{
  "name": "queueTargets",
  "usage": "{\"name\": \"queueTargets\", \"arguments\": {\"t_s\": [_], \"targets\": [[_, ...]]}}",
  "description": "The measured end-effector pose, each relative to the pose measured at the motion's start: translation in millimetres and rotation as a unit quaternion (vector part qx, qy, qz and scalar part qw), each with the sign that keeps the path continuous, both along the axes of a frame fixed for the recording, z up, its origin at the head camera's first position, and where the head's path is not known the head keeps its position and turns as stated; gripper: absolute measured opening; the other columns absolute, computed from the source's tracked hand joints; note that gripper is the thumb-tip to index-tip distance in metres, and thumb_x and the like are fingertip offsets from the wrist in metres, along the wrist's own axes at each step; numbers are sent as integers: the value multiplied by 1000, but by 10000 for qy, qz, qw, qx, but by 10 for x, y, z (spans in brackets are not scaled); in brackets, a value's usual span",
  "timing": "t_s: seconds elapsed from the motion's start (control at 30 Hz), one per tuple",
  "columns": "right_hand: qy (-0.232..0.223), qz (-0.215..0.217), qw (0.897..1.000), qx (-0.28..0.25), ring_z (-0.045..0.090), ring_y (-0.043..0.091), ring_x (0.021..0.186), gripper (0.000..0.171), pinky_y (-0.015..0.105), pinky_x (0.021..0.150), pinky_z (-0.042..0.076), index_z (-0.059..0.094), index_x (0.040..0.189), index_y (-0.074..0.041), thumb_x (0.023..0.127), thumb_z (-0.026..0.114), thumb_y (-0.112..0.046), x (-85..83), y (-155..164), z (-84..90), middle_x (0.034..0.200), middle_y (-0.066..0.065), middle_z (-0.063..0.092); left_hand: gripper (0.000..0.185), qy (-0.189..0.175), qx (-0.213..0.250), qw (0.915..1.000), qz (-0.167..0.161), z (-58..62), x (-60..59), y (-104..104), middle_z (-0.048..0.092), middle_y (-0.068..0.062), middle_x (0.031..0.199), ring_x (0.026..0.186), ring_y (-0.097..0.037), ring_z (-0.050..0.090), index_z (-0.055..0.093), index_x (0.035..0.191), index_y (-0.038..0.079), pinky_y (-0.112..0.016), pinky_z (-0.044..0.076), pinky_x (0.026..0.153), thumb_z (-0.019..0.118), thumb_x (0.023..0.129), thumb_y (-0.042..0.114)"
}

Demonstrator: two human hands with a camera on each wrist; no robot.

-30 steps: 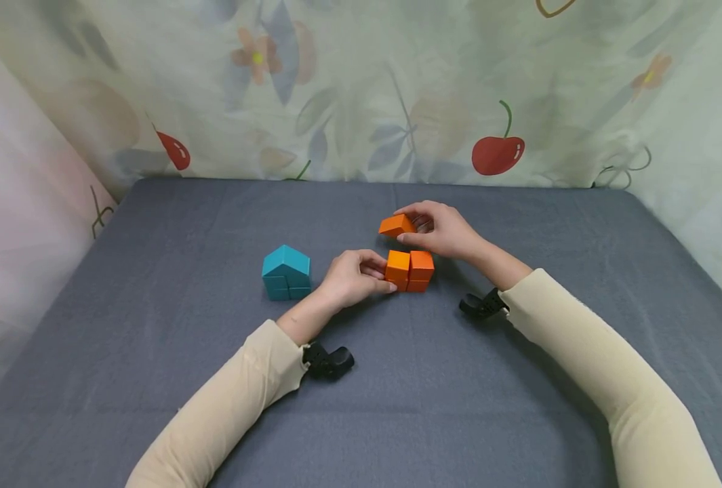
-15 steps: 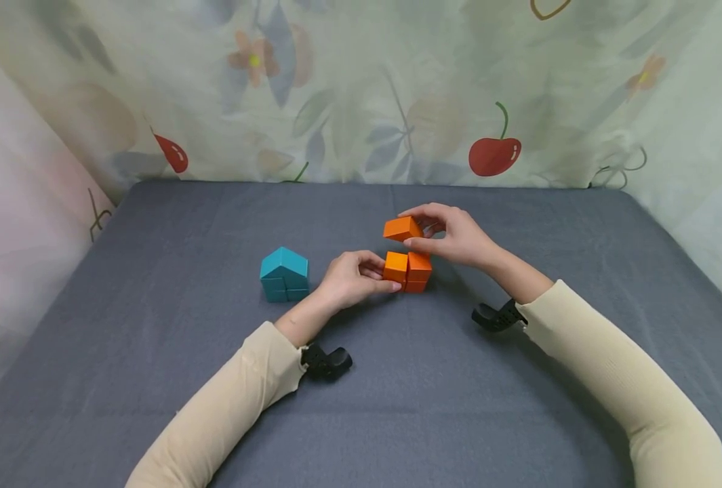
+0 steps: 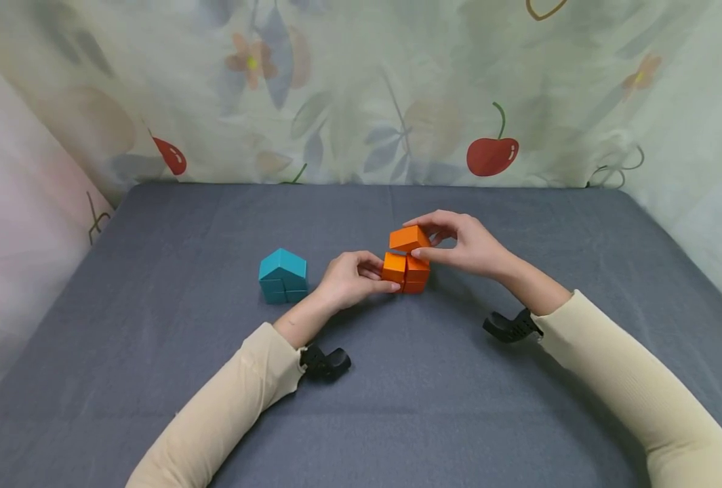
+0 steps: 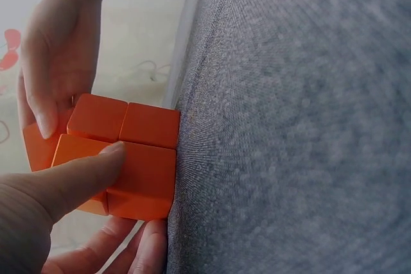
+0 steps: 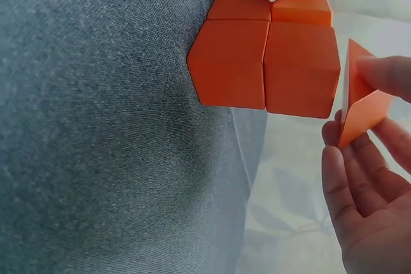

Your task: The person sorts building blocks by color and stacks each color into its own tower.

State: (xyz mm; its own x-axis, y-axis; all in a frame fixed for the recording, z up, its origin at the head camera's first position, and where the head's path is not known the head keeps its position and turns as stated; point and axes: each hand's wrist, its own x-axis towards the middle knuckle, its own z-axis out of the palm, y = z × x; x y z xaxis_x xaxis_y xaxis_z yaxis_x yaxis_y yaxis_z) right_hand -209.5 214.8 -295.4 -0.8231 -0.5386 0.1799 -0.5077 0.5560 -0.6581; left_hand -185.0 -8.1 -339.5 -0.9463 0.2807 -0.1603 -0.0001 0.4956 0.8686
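Orange blocks (image 3: 417, 278) stand on the dark cloth in two side-by-side columns, two high. My left hand (image 3: 350, 279) grips the left column; in the left wrist view its thumb (image 4: 90, 174) lies across the near face, with fingers behind. My right hand (image 3: 473, 245) pinches an orange triangular block (image 3: 406, 238) between thumb and fingers, just above the columns. In the right wrist view a narrow gap separates this triangular block (image 5: 365, 117) from the upper blocks (image 5: 302, 72). The far sides of the left column are hidden by my left hand.
Left of my left hand, teal blocks (image 3: 283, 288) stand stacked with a teal triangular block (image 3: 283, 263) on top. Grey cloth (image 3: 397, 407) covers the table. A patterned curtain (image 3: 348, 88) hangs behind it. Black devices (image 3: 510, 327) are strapped to both wrists.
My right hand has brought the orange triangular block rightward and toward me, from behind the columns to just over them. My left hand keeps its grip on the left column.
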Motion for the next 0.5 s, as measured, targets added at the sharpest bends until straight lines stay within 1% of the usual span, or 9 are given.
{"name": "queueTargets", "arguments": {"t_s": [0.1, 0.2, 0.27, 0.5], "targets": [[2, 30, 10000, 43, 60, 15, 93, 42, 41, 85, 52, 63, 124, -10, 85, 74, -16, 21, 8, -2, 111, 6, 66, 39, 1, 3, 10000, -7, -1, -2, -4, 68, -7, 101, 90, -18, 64, 67, 109, 6, -26, 54, 77, 81, 78, 24], [-24, 67, 10000, 56, 59, 15, 93, 41, 41, 86, 52, 63, 123, -9, 85, 74, -16, 41, 6, -5, 111, 6, 66, 38, -5, 24, 10000, -12, -4, -3, -7, 68, -7, 101, 89, -18, 64, 67, 110, 6, -26, 54, 77, 81, 78, 22], [-38, 116, 9999, 49, 59, 15, 93, 41, 43, 87, 51, 64, 123, -8, 84, 74, -16, 53, 4, -8, 111, 6, 66, 38, -4, 33, 10000, -17, -7, -4, -7, 68, -7, 100, 88, -18, 64, 66, 110, 6, -26, 54, 77, 81, 79, 21], [-25, 305, 9995, -18, 59, 16, 96, 40, 42, 87, 51, 64, 121, -6, 83, 75, -13, 88, -8, -18, 111, 6, 66, 39, 54, 105, 9999, -70, 0, -5, 0, 68, -8, 104, 92, -19, 64, 66, 113, 6, -27, 54, 80, 80, 79, 18]]}}
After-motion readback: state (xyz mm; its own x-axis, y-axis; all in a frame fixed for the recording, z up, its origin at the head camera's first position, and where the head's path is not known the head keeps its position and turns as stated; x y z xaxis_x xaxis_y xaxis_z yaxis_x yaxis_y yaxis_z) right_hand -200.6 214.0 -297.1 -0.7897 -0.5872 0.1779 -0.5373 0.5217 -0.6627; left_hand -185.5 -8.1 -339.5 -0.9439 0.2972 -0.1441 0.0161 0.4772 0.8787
